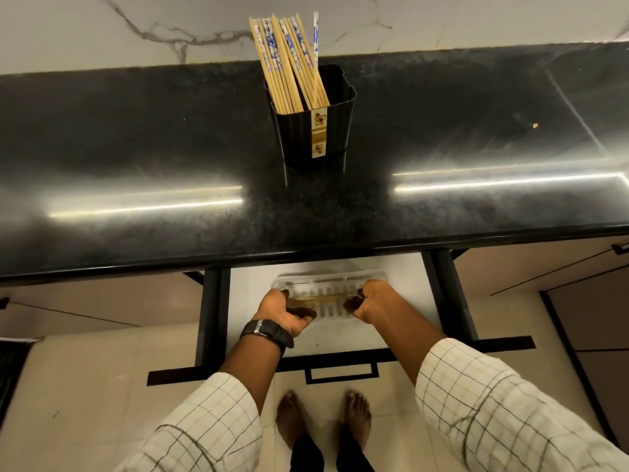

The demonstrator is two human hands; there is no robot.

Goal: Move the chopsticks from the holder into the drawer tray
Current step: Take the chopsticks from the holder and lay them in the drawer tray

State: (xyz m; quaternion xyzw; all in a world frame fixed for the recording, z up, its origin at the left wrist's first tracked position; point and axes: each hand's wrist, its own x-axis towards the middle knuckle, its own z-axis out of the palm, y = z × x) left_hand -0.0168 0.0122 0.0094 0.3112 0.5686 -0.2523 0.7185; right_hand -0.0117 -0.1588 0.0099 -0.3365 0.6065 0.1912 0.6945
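Observation:
A black ribbed holder [315,131] stands on the dark countertop, filled with several bamboo chopsticks [287,66] with blue-and-white tops. Below the counter an open drawer [401,301] holds a clear slotted tray [328,282]. My left hand [289,313] and my right hand [369,301] are down in the drawer over the tray. Between them they hold a chopstick bundle [323,297] lying level across the tray, one end in each hand. How many sticks are in the bundle I cannot make out.
The black countertop [136,158] runs across the view with a marble wall behind it. The drawer's black front and handle [342,371] jut toward me. Cabinet doors flank the drawer. My bare feet [323,417] stand on the tiled floor below.

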